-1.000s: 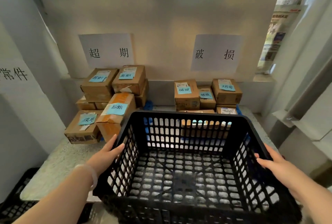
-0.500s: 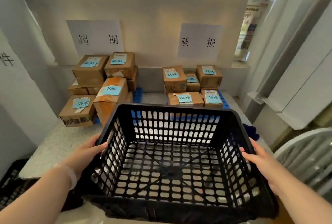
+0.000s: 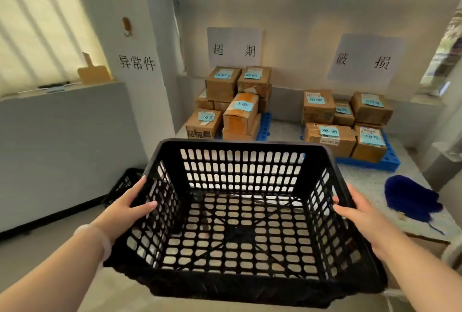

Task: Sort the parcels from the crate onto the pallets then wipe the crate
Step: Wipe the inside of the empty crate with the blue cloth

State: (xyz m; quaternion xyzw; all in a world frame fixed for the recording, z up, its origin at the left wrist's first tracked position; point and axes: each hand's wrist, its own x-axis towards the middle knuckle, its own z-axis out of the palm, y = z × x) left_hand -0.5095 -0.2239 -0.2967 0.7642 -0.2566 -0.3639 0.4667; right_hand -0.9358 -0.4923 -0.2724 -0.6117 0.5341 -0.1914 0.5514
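I hold an empty black slotted crate (image 3: pixel 240 149) in mid-air in front of me. My left hand (image 3: pixel 127 208) grips its left wall and my right hand (image 3: pixel 355 211) grips its right wall. Beyond the crate, cardboard parcels (image 3: pixel 240 109) with blue sticky notes are stacked on a blue pallet (image 3: pixel 265 126) under the left paper sign. A second group of parcels (image 3: pixel 330 134) lies on another blue pallet (image 3: pixel 390 161) under the right sign. A dark blue cloth (image 3: pixel 410 199) lies on the raised speckled platform at the right.
A second black crate (image 3: pixel 125 181) stands on the floor by the grey wall at left. A white pillar (image 3: pixel 140 61) with printed characters rises left of the pallets. A window ledge (image 3: pixel 57 89) runs along the left. Something white shows at the lower right edge.
I have drawn back from the platform and turned left with the crate held in both hands. The pillar, window and floor have come into view; the pallets look farther away.
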